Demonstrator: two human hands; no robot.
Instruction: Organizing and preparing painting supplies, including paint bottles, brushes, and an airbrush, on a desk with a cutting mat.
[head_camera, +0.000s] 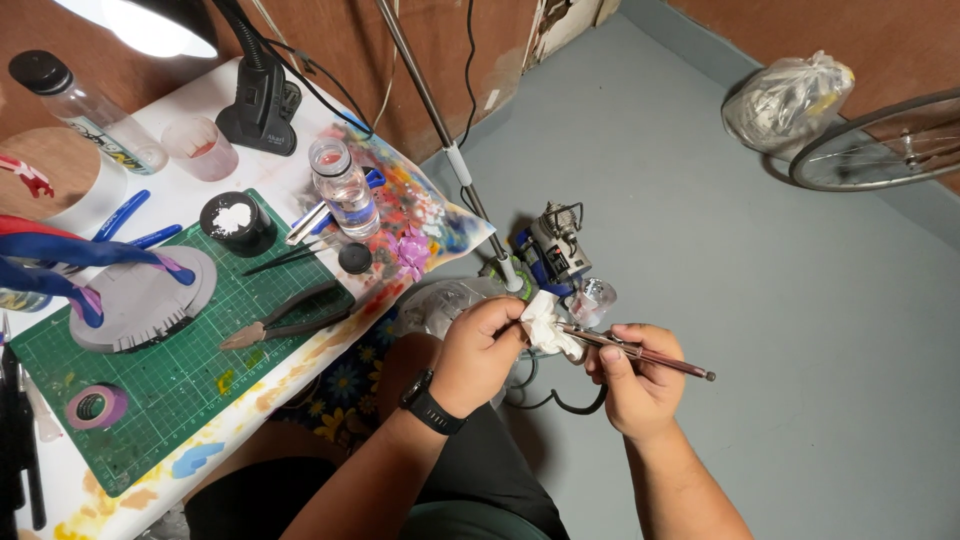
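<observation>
I'm pinching a white tissue wad (545, 325) in my left hand (487, 352) around the tip of the slim airbrush (640, 352), which my right hand (632, 385), at three o'clock of it, is gripping closed and level for wiping.

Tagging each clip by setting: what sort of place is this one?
Probably a home hobby or model-painting corner: a green cutting mat on a paint-splattered table, a part-painted figure on a grey base, and a slim airbrush-like tool in the hands.
</observation>
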